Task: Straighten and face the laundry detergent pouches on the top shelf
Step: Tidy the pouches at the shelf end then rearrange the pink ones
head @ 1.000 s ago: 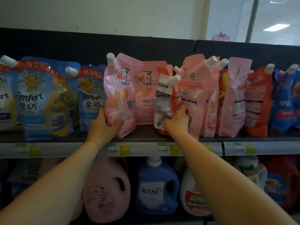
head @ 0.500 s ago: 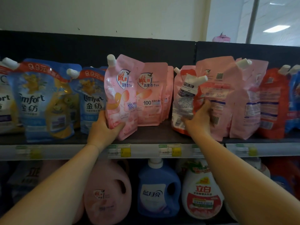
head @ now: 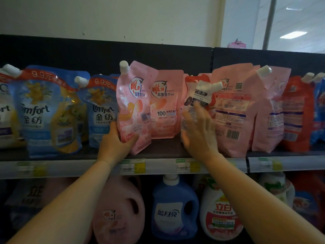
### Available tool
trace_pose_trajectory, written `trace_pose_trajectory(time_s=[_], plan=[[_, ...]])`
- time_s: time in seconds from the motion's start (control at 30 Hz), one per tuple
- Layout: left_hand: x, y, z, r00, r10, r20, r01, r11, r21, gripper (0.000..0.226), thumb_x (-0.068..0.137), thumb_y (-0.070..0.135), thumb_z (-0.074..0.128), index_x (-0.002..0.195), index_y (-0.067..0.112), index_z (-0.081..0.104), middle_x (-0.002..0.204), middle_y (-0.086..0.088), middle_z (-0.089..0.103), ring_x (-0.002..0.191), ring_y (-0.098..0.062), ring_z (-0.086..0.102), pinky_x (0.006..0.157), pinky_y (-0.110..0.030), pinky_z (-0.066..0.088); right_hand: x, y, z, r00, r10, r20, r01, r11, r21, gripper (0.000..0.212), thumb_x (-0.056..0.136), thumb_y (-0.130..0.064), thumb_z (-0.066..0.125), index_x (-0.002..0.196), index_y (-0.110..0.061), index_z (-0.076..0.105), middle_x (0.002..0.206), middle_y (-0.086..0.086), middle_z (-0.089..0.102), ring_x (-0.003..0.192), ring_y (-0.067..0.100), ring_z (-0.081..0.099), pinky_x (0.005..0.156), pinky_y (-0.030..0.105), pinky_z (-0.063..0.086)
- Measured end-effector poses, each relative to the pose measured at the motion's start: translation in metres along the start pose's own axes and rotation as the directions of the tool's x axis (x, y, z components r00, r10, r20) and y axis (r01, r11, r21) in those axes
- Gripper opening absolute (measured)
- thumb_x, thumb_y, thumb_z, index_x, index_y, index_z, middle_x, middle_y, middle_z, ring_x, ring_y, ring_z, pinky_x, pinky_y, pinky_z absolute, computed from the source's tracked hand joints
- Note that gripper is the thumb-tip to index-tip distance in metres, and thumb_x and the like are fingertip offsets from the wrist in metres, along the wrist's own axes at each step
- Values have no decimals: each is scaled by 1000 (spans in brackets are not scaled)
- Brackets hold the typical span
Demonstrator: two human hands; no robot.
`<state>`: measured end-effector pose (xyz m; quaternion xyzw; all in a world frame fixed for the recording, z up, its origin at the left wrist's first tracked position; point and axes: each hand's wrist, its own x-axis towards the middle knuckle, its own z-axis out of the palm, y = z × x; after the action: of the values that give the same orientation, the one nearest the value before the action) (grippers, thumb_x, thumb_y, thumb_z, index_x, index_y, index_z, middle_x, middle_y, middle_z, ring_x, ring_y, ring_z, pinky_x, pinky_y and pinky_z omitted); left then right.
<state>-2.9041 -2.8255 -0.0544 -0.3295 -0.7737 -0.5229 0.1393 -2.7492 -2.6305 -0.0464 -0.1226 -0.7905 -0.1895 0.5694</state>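
Observation:
Detergent pouches stand in a row on the top shelf [head: 163, 150]. My left hand [head: 115, 143] grips the lower left edge of a pink pouch [head: 134, 106] with a white spout, label facing me. A second pink pouch [head: 165, 106] stands behind it. My right hand [head: 198, 136] is spread, blurred, in front of a red and white pouch [head: 198, 94] that leans left; whether it touches is unclear. To its right, pink pouches [head: 232, 110] show their backs with a barcode.
Blue Comfort pouches [head: 44, 111] fill the shelf's left side; red [head: 297, 113] and blue pouches sit at the far right. Price tags line the shelf rail [head: 52, 168]. The lower shelf holds jugs: pink [head: 119, 212], blue [head: 174, 208], white [head: 221, 213].
My right hand let go of the red and white pouch and the pink pouches after pushing them right, and now spreads open. My left hand still holds the same pink pouch.

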Motion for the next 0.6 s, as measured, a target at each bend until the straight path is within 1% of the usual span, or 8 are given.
trace_pose_trajectory(time_s=[0.1,0.13,0.2,0.27,0.37,0.5,0.57,0.6], plan=[[0,0,0,1000,0,0,0,1000,20,61,76,46,73,124,21,44,112,-9,66,101,-33,63,86,-46,53,14,-26,7,966,-239,99,216,955,204,30,73,1,66,102,-4,60,111,17,57,100,34,53,80,47,51],[0,0,0,1000,1,-2,-1,1000,23,61,76,46,73,123,21,44,111,-9,66,100,-33,63,85,-45,53,22,-36,9,955,-226,192,160,938,307,26,76,3,63,101,-2,61,106,16,59,94,33,54,77,46,51],[0,-1,2,1000,4,-11,-4,1000,22,59,77,44,74,122,20,45,110,-9,66,100,-33,63,83,-41,52,40,-53,18,900,-40,435,-173,881,440,35,83,3,53,118,-3,53,118,14,52,104,30,51,86,43,48],[0,0,2,1000,10,-19,-9,1000,24,59,77,42,74,123,18,45,109,-9,66,100,-33,62,79,-36,49,57,-63,35,763,218,609,-550,713,434,48,85,2,49,132,-3,39,132,13,42,118,30,44,97,39,43],[2,-1,3,1000,5,-11,-5,1000,27,57,77,43,73,121,19,46,109,-9,66,101,-33,62,82,-38,50,76,-66,62,557,506,659,-827,408,386,61,91,-7,50,145,-1,22,148,17,29,134,34,32,110,41,32],[6,-2,3,997,-8,72,6,999,32,54,79,49,70,123,27,47,110,-2,66,103,-29,61,88,-41,50,87,-52,83,296,728,618,-879,-45,474,58,99,-17,39,151,-11,14,155,12,25,141,32,26,116,43,22],[10,-4,4,995,-22,99,22,1000,5,53,79,48,70,123,32,47,113,1,65,105,-26,60,92,-40,48,86,-42,87,221,717,661,-863,-172,475,50,103,-17,32,150,-10,16,154,11,26,140,31,27,114,37,21],[12,-5,3,993,-35,113,38,999,-23,53,79,46,71,124,33,47,115,3,64,107,-24,59,94,-38,47,85,-36,87,205,693,691,-878,-182,443,47,104,-17,29,150,-10,18,153,12,27,139,31,29,112,36,23]])
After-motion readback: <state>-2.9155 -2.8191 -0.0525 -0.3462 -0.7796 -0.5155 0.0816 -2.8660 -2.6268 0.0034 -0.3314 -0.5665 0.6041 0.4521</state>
